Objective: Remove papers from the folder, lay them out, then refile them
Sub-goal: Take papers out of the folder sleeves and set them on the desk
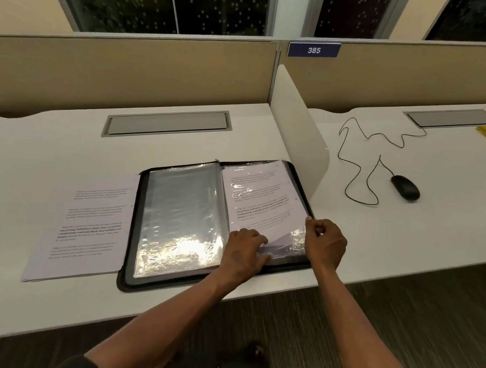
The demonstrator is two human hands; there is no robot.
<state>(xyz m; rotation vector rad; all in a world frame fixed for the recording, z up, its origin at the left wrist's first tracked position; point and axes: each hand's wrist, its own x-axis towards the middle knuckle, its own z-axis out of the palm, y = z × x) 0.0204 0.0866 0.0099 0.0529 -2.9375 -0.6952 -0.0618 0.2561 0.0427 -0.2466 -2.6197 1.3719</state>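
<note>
Clear plastic is our main worry here: the sleeve on the folder's right-hand page is glossy and crinkled, so we judge it could buckle or the printed sheet inside could crease or tear if we tug at an angle. Nearest us, our left hand lies with fingers spread flat, pressing the sleeve's near edge at about 6 o'clock of that page. Our right hand has its fingers curled, pinching the sleeve's outer edge at about 4 o'clock; whether it grips paper or plastic we cannot tell. At 9 o'clock of the folder, loose papers lie flat on the white desk. Beyond the divider, at 2 o'clock, rests a black mouse.
</note>
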